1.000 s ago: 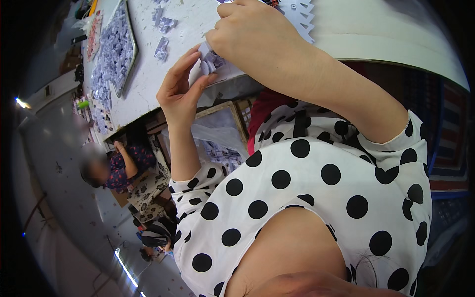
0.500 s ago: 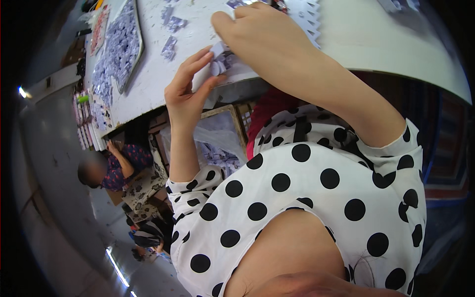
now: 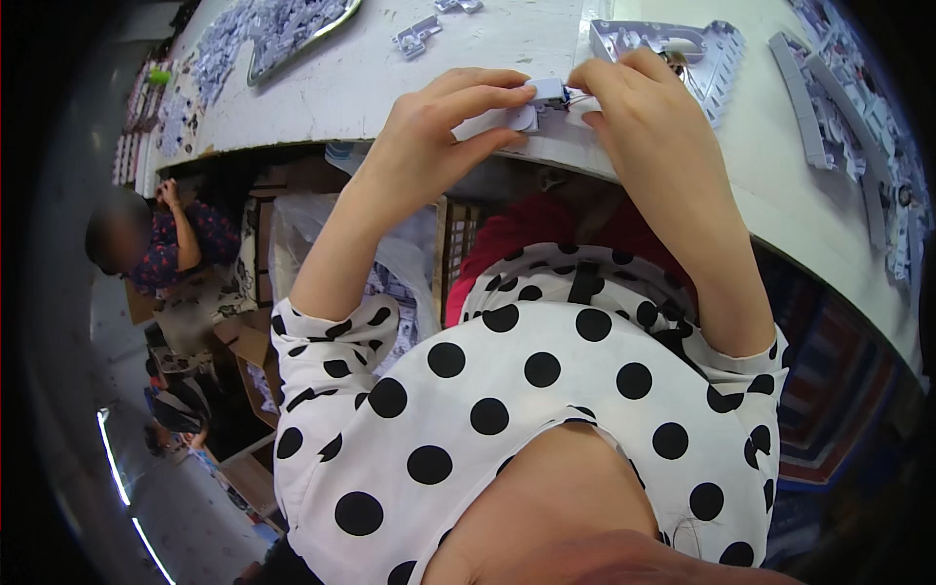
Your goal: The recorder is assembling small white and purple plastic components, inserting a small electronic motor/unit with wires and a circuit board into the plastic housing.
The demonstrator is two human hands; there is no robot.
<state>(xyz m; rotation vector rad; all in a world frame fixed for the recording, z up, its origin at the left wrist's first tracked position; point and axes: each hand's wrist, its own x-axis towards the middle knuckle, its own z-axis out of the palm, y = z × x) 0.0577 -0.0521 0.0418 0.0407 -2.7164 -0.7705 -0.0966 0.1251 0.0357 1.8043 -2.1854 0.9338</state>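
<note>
Close to the table's front edge, my left hand (image 3: 434, 127) grips a small pale plastic part (image 3: 526, 118) between thumb and fingers. The part has a rounded tab and a blocky top. Thin wires (image 3: 577, 97) show at its right end. There my right hand (image 3: 655, 112) is closed, its fingertips at the wires; what exactly they pinch is hidden. Just beyond the right hand lies a pale plastic housing (image 3: 723, 60) with a toothed edge, partly covered by that hand.
Far left, a metal-rimmed tray (image 3: 255, 66) is heaped with small pale parts. A few loose pieces (image 3: 417, 37) lie on the white table (image 3: 331, 97). Long pale housings (image 3: 809, 102) pile up at right. Below the table sits a plastic-lined container (image 3: 414, 244). A co-worker (image 3: 185, 234) sits at left.
My view has swung, so the table and tray sit differently in it. My right hand has come back from over the table to the wires beside the part my left hand still holds.
</note>
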